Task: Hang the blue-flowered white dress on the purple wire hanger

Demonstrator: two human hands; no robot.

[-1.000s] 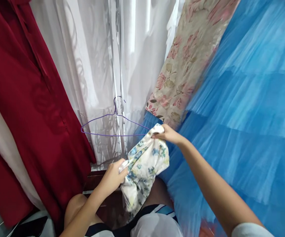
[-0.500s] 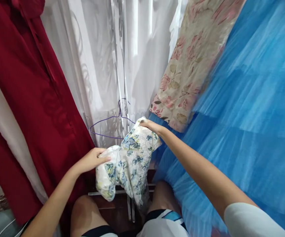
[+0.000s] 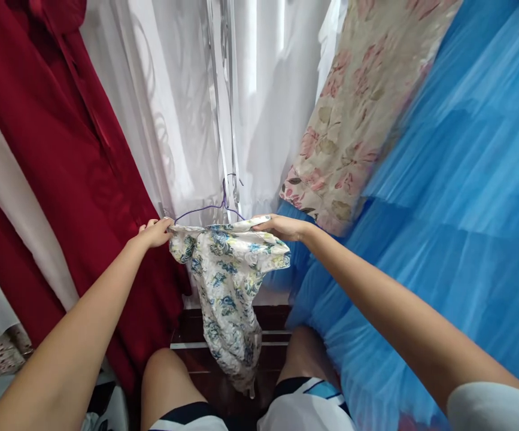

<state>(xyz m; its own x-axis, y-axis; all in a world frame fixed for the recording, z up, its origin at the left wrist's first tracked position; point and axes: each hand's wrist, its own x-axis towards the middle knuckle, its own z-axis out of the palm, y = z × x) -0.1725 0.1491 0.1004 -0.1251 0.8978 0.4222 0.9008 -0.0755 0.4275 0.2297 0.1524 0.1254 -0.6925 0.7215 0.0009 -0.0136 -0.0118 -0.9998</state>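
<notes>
A white dress (image 3: 230,287) with blue and yellow flowers hangs down between my hands, its top edge stretched nearly level. My left hand (image 3: 157,232) is closed on the left shoulder of the garment. At the opposite shoulder, my right hand (image 3: 284,227) grips the fabric between thumb and fingers. A thin purple wire hanger (image 3: 224,200) sits at the neckline, its hook and upper shoulders showing above the cloth. The hanger's lower part is hidden by the dress.
Long red garments (image 3: 75,155) hang on the left. A cream floral garment (image 3: 344,131) and a layered blue tulle skirt (image 3: 457,197) hang on the right. Behind are white curtains (image 3: 268,108) and a metal stand (image 3: 223,90), over a dark wooden floor (image 3: 191,371).
My left hand has moved up and left, raising the left shoulder of the dress over that side of the hanger. The bunched cloth now hangs straighter. My right hand keeps its hold.
</notes>
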